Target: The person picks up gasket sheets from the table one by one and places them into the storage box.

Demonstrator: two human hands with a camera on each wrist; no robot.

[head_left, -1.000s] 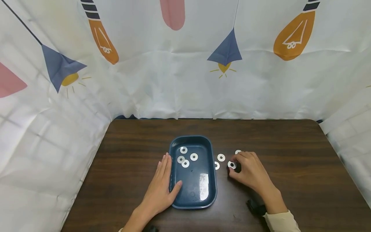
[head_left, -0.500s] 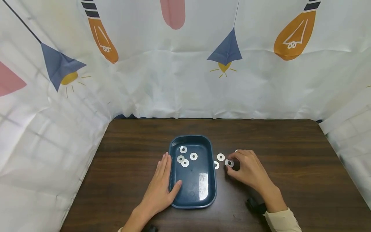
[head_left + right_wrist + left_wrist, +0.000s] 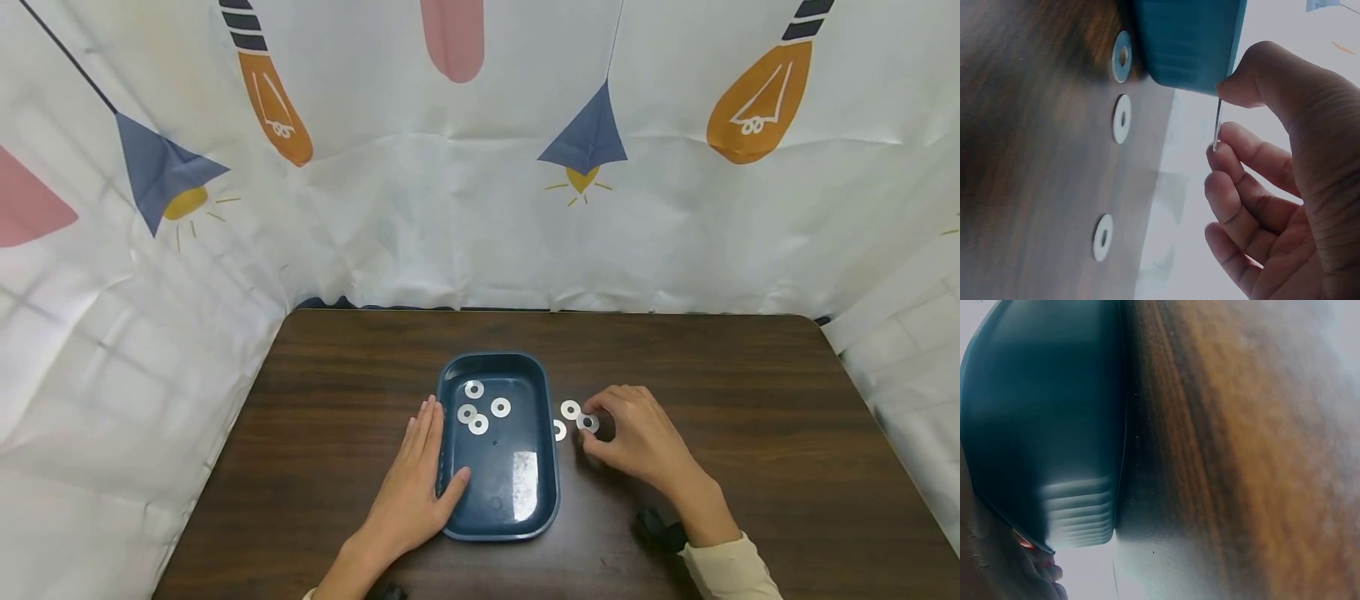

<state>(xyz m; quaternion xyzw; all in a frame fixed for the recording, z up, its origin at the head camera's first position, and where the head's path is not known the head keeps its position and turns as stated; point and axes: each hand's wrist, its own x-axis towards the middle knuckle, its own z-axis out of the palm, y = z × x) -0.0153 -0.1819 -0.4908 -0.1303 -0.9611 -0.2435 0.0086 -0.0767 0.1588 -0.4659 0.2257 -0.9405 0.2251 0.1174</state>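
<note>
My right hand (image 3: 637, 429) pinches a flat metal washer (image 3: 581, 424) by its edges between thumb and fingertips, just right of the blue tray (image 3: 495, 500). From the right wrist view, the held washer appears edge-on, clear of the table, its other fingers loosely bent. Flat against the tray's left side, my left hand (image 3: 408, 483) rests with straight fingers, the thumb lying over the rim. Several washers lie inside the tray toward its far end, two of them overlapping.
Three loose washers lie on the dark wooden table (image 3: 337, 375): one washer (image 3: 1122, 56) beside the tray, another washer (image 3: 1122, 119) near it, and a farther washer (image 3: 1102, 237) hidden behind my right hand in the head view. A printed curtain (image 3: 450, 208) hangs behind the table.
My right hand has moved slightly left toward the tray with the washer in its fingers. The left hand and the tray have stayed in place.
</note>
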